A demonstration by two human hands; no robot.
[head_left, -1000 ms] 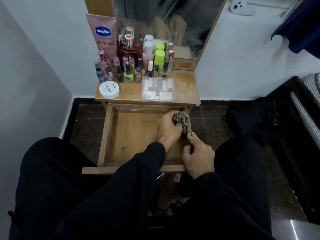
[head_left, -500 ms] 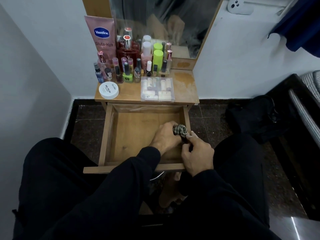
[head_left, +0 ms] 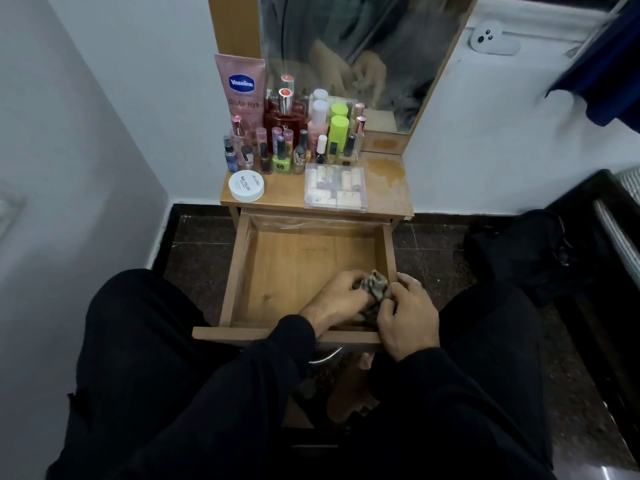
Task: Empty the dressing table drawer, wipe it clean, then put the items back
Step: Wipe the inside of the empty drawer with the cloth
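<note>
— Both our hands have slid back toward us since a moment ago, and the cloth (head_left: 375, 289) came along to the near right corner of the drawer (head_left: 277, 268).

— Who holds the cloth?

— We do, with both. Our left hand (head_left: 337, 294) curls its fingers tight round the bunched cloth, and our right hand (head_left: 407, 315) pinches it from the other side.

— Where are the drawer's things?

— We see the bottles (head_left: 287, 147), white jar (head_left: 246, 186) and clear box (head_left: 335, 189) up on the worktop (head_left: 388, 188).
</note>
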